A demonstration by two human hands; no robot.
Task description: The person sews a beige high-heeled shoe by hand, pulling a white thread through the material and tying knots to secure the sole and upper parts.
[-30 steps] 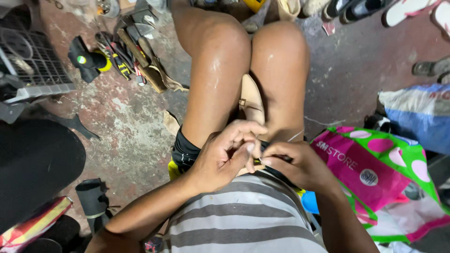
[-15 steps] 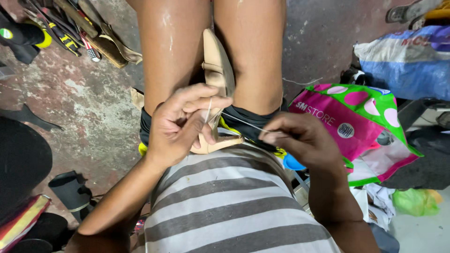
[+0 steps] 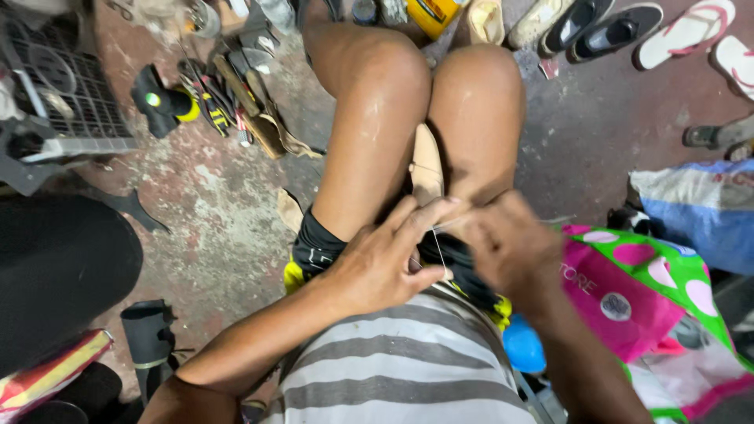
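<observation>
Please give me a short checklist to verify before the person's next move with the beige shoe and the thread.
1. Beige shoe clamped between the knees: ok.
2. Left hand resting on the shoe's near end: ok.
3. Thread taut, running down from the fingers: ok.
4. Right hand grip on the thread: cannot tell, it is blurred.
5. Needle position: cannot tell, none visible.
6. Tools lying on the floor, left of the knees: ok.
</observation>
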